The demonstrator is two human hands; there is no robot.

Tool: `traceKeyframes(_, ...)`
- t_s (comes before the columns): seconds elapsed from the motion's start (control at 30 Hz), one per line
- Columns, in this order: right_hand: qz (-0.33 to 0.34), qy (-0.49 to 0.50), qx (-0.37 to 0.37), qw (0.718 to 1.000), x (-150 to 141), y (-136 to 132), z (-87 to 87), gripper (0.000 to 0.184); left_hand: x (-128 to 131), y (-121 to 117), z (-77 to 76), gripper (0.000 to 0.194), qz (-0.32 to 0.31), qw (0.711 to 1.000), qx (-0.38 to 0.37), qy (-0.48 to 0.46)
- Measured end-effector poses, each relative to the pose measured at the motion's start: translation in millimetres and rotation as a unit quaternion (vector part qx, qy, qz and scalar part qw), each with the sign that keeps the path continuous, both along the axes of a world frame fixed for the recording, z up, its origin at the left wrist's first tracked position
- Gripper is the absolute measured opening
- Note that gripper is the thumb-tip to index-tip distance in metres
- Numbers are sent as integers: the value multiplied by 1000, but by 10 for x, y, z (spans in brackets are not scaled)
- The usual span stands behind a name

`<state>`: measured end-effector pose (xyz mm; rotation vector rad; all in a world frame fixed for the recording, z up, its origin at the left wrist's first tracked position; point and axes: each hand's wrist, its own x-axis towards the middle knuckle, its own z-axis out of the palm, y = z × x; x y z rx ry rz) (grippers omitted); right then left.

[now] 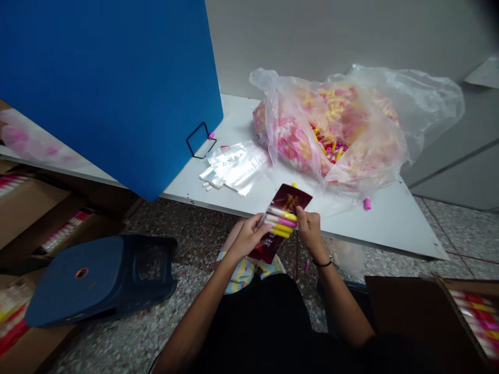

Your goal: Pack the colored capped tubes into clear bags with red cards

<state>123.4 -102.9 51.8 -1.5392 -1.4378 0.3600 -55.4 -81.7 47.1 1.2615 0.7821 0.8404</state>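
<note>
A dark red printed packet (291, 197) is held above my lap, just off the table's front edge. A row of several slim tubes (281, 222), white with yellow or pink ends, lies across its face. I cannot tell whether the tubes are inside the packet or on top of it. My left hand (252, 235) is closed on the packet's left side, thumb at the white ends of the tubes. On the other side, my right hand (310, 227) pinches the packet's right edge near the coloured ends.
A large clear bag (288, 140) of small pink, yellow and red pieces stands on the white table (390, 228). Clear plastic sleeves (241, 166) lie left of it, by a blue panel (117, 78). A loose pink cap (367, 204) sits right. Below are a blue stool (86, 275) and cartons (409, 311).
</note>
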Motion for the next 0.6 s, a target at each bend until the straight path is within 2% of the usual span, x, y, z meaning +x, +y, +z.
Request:
traceKeyframes(0.07, -46, 32, 12, 998, 24, 16, -2, 53, -36, -12, 10, 31, -41, 998, 33, 29)
traceKeyframes(0.13, -45, 75, 1, 996, 42, 30, -4, 53, -47, -23, 17, 28, -39, 996, 55, 51)
traceKeyframes(0.27, 24, 160, -65, 985, 82, 20, 0, 54, -55, -22, -1, 28, -26, 995, 61, 73)
traceKeyframes(0.37, 62, 159, -109, 979, 107, -7, -3, 54, -163, 46, -20, 30, -29, 990, 75, 114)
traceKeyframes(0.47, 127, 155, -169, 965, 71, 7, -75, 61, -333, 208, 4, 29, -58, 975, 119, 178)
traceKeyframes(0.5, 142, 158, -184, 960, 36, 28, -125, 64, -370, 272, 25, 27, -40, 964, 147, 217)
traceKeyframes(0.53, 142, 168, -194, 956, -12, 58, -187, 68, -382, 333, 49, 24, 7, 947, 183, 262)
traceKeyframes(0.6, 109, 205, -206, 951, -139, 135, -340, 71, -323, 419, 91, 24, 137, 891, 271, 337)
